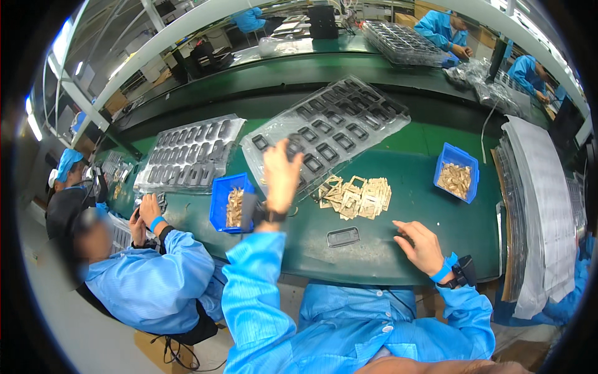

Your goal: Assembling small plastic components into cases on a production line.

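My left hand (283,176) reaches over a clear plastic tray (389,134), its fingers closed on a small black rectangular frame (295,145), partly hidden and blurred. Rows of similar black frames sit in the tray. My right hand (421,247) rests near the table's front edge, fingers apart and holding nothing. Between the hands, nearer the front edge, one black frame (343,237) lies flat on the green table. Beyond it is a loose pile of thin beige frame-shaped pieces (360,198).
Blue bins of small tan pieces stand left (219,215) and right (474,177). Another tray of black parts (225,134) lies at left, beside a co-worker (149,271) in blue. Stacked trays and white sheets (541,218) border the right. A metal bar (205,34) crosses above.
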{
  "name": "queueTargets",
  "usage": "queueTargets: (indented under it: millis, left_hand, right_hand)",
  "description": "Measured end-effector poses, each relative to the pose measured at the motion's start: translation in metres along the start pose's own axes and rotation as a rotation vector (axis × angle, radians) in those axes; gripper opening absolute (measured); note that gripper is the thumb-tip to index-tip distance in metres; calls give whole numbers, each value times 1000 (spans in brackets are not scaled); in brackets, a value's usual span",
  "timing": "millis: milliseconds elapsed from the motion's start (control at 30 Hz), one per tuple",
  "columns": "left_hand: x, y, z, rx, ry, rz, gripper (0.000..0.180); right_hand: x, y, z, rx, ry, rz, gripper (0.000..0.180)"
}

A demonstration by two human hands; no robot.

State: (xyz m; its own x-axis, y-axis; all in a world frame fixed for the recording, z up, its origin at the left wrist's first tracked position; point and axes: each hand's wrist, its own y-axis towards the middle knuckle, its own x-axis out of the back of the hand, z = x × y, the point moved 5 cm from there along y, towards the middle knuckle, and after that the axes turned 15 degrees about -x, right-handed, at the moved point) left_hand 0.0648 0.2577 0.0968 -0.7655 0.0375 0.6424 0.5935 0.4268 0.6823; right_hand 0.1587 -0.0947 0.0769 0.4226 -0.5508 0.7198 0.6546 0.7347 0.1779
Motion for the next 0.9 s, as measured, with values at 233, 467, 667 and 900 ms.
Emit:
queueTargets:
  millis: [233, 467, 667, 900]
  left_hand:
    - [-28, 41, 39, 117, 114, 3, 38]
    - [-75, 72, 118, 277, 529, 116, 40]
    - [-103, 59, 135, 215, 656, 196, 33]
    - [-95, 71, 115, 59, 629, 149, 39]
  right_hand:
    - [-1, 2, -23, -10, -87, 14, 22]
    - [-3, -3, -31, -9, -74, 70, 19]
    - [-3, 1, -38, -53, -10, 132, 18]
    - [-6, 10, -45, -88, 27, 109, 15]
